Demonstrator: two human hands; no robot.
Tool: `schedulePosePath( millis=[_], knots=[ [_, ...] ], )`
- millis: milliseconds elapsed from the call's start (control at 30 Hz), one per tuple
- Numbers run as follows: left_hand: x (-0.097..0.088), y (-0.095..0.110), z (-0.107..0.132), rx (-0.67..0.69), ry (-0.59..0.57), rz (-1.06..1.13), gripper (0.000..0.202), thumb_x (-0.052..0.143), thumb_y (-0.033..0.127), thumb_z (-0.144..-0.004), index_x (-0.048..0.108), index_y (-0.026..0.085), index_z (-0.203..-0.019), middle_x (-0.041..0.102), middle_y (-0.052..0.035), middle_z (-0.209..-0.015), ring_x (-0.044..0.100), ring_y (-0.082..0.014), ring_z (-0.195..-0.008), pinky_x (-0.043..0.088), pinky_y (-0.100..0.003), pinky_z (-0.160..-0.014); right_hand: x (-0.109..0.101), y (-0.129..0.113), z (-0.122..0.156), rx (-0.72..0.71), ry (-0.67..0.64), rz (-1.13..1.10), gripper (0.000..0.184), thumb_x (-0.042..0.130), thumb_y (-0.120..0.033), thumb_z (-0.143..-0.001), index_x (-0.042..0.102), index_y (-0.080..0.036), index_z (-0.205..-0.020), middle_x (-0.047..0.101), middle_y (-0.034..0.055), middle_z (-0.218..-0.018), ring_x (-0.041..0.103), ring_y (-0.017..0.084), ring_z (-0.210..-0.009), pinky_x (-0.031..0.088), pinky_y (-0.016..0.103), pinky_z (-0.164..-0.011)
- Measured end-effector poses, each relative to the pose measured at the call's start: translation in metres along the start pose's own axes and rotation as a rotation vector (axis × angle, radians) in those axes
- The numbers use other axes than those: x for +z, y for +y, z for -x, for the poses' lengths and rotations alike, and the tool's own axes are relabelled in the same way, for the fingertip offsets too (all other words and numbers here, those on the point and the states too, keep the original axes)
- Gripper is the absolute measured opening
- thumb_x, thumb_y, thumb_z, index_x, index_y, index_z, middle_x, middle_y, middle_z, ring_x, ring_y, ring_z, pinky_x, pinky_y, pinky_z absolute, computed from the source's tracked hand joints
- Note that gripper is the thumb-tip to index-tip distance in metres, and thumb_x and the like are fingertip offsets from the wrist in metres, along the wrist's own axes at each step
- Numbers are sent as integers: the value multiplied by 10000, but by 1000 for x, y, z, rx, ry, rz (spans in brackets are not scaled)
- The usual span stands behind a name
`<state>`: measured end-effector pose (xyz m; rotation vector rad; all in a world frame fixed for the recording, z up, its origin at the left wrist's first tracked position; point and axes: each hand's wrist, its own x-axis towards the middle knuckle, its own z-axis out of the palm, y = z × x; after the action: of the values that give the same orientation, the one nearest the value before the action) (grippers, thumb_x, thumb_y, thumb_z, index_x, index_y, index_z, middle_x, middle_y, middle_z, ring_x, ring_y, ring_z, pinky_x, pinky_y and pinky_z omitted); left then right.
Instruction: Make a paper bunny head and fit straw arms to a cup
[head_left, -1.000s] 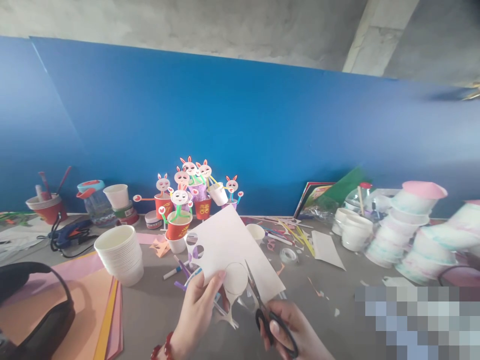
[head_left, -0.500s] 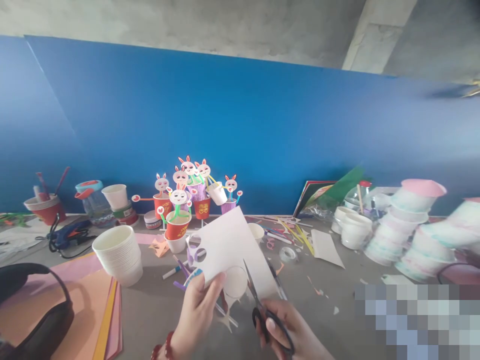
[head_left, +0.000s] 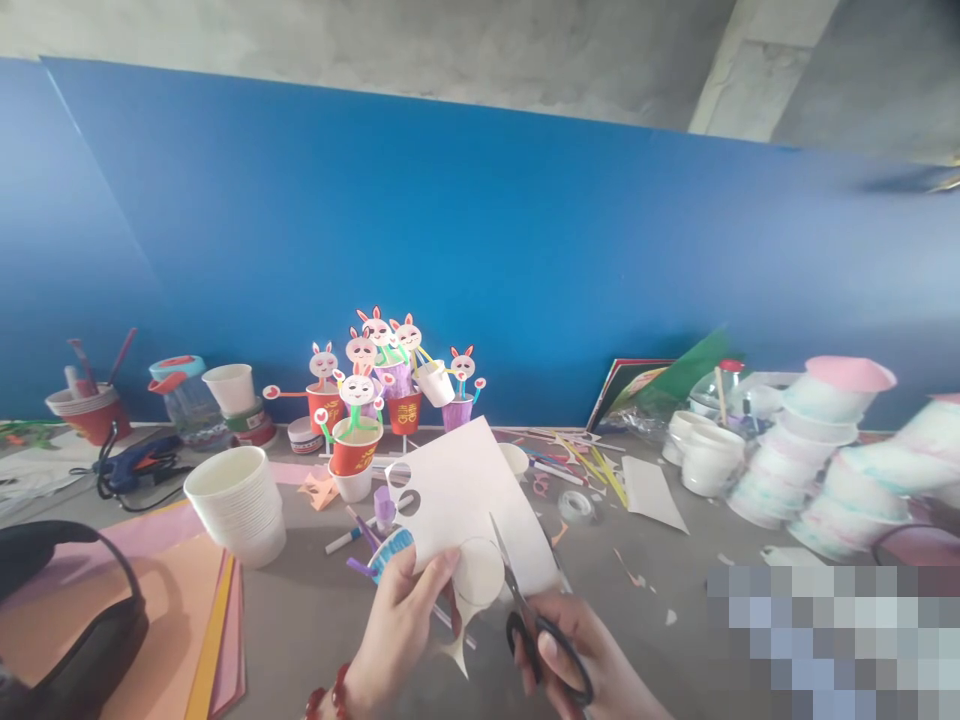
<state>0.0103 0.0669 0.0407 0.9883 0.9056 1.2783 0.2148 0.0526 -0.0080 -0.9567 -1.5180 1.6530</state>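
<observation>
A sheet of white paper (head_left: 472,480) is pinched between the thumb and fingers of my left hand (head_left: 401,620). Round holes show at its left edge, and a drawn circle (head_left: 478,572) lies near its lower edge, partly cut round. My right hand (head_left: 581,650) grips black-handled scissors (head_left: 517,590), fingers through the loops. Their blades are parted and lie over the paper just right of the circle. A ragged strip of paper (head_left: 456,652) hangs below the circle. Behind the sheet stand paper cups with rabbit faces, among them a red cup (head_left: 352,452).
A stack of white paper cups (head_left: 238,508) stands at the left, near black headphones (head_left: 82,620) on coloured paper (head_left: 172,620). A tape roll (head_left: 576,506) and paper scraps lie right of the sheet. Painted cup stacks (head_left: 795,460) stand farther right. A blue glue gun (head_left: 139,468) lies back left.
The sheet has shifted slightly right and turned a little in my left hand. The scissors have moved slightly down and right with it, their blades still parted beside the circle.
</observation>
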Motion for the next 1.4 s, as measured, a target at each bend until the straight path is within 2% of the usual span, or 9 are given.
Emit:
schedulePosePath(
  millis=[533, 767, 1400],
  knots=[
    [1, 5, 0, 12, 1, -29, 478, 757, 601, -732, 625, 157, -615, 611, 2, -507, 535, -117, -433, 454, -205, -402, 1, -3, -1, 16, 28, 30, 719, 548, -878, -692, 550, -159, -692, 601, 19, -590, 461, 44, -312, 250, 140, -288],
    [1, 7, -1, -7, 0, -20, 489, 769, 617, -703, 627, 157, -616, 614, 9, -495, 529, -105, -402, 444, -197, -393, 2, -4, -2, -18, 20, 50, 707, 532, -860, -728, 547, -155, -678, 574, 7, -552, 500, 58, -317, 227, 141, -313],
    [2, 10, 0, 24, -32, -23, 478, 751, 587, -742, 628, 149, -593, 606, 5, -485, 529, -107, -395, 443, -198, -383, 0, 4, -3, -15, 56, 37, 697, 545, -850, -731, 532, -155, -677, 578, 11, -552, 475, 38, -298, 240, 122, -284]
  ],
)
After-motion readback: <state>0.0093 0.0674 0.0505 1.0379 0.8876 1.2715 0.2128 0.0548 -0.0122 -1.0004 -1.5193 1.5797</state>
